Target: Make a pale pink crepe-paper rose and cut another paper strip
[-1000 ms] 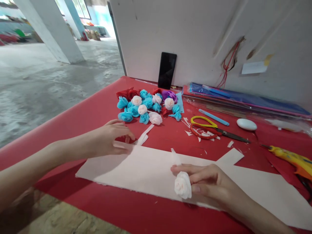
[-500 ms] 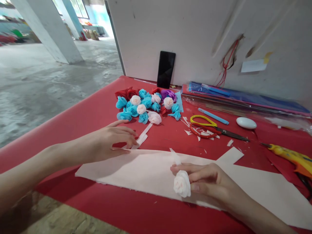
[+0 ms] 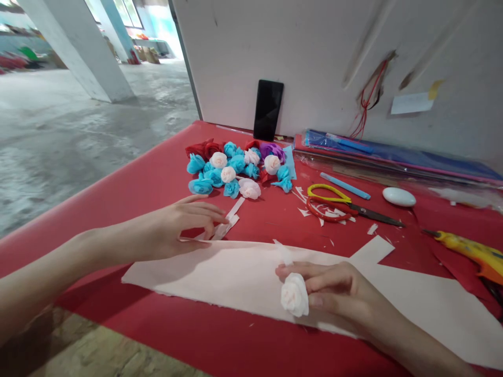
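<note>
My right hand (image 3: 334, 288) grips a pale pink paper rose (image 3: 294, 295) between thumb and fingers, its bloom tilted toward me. A thin pale strip end (image 3: 283, 252) sticks up behind those fingertips. Under both hands lies a long sheet of pale pink crepe paper (image 3: 236, 277). My left hand (image 3: 188, 222) reaches over the sheet's far edge with fingers apart. Its fingertips are at some cut paper strips (image 3: 231, 222); whether they touch them I cannot tell. Just beyond is a pile of blue, pink, red and purple paper roses (image 3: 238, 165).
Scissors (image 3: 338, 204) with yellow and red handles lie among paper scraps, near a blue pen (image 3: 346, 186) and a white oval object (image 3: 398, 197). A yellow glue gun (image 3: 471, 251) is at the right. A phone (image 3: 268, 110) leans on the wall beside wrapped paper packs (image 3: 393, 157).
My left fingers have curled in slightly over the paper strips, which have shifted a little. The right hand keeps its grip on the rose, nearly still.
</note>
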`<action>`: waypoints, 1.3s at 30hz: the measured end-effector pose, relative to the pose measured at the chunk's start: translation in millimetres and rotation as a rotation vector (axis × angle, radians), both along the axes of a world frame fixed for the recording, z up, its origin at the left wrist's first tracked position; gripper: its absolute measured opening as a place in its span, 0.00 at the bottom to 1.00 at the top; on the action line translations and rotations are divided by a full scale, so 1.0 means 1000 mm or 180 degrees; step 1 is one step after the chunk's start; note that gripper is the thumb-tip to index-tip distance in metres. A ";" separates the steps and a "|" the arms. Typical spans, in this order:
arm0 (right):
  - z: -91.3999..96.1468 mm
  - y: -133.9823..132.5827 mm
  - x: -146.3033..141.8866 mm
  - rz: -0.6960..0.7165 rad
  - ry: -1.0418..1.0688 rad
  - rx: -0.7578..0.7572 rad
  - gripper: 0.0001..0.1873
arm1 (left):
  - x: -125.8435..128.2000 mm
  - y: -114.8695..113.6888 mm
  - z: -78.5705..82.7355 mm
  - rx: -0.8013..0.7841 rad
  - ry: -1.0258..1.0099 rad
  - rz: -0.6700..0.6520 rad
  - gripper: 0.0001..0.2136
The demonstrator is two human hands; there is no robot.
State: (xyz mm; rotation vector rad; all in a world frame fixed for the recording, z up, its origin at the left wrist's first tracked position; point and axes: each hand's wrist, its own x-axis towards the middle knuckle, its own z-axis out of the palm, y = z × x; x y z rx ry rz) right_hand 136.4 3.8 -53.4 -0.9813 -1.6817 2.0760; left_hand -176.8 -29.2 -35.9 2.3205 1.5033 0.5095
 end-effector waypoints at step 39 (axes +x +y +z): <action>0.005 -0.004 -0.003 -0.0124 0.0226 -0.0150 0.10 | 0.019 0.031 0.001 0.0175 0.0148 0.0225 0.11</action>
